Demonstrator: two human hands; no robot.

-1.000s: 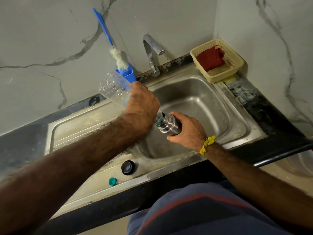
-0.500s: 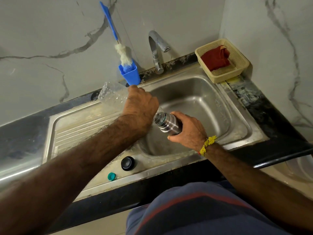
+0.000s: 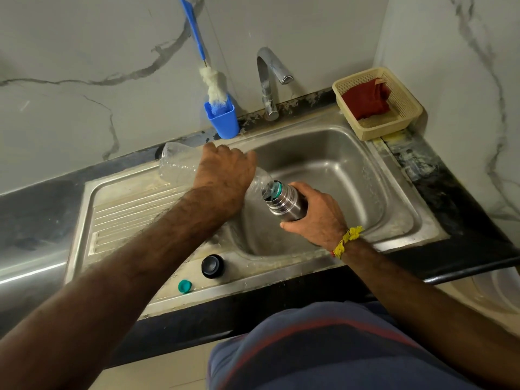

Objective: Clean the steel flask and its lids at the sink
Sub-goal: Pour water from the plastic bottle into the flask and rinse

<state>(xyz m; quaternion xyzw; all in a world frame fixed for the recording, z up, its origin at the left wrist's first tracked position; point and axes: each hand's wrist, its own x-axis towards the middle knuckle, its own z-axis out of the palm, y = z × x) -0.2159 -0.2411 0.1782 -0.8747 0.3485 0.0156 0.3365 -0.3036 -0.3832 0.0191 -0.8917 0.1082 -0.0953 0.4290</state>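
My right hand (image 3: 318, 218) grips the steel flask (image 3: 285, 202), tilted over the sink basin (image 3: 337, 170) with its open mouth up and to the left. My left hand (image 3: 225, 175) grips a clear plastic bottle (image 3: 177, 164) lying almost level, its neck at the flask's mouth. A green ring shows where the two meet. A black lid (image 3: 212, 266) and a small teal cap (image 3: 185, 286) lie on the sink's front rim, apart from both hands.
A blue cup (image 3: 223, 119) holding a long-handled bottle brush (image 3: 213, 85) stands at the back wall. The tap (image 3: 270, 80) rises behind the basin. A beige basket (image 3: 405, 108) with a red cloth (image 3: 365, 98) sits at the back right. A ribbed drainboard (image 3: 126, 215) lies left.
My left hand has lowered the plastic bottle's base from raised to almost level against the flask's mouth. The view has shifted, so everything sits further right in the frame.
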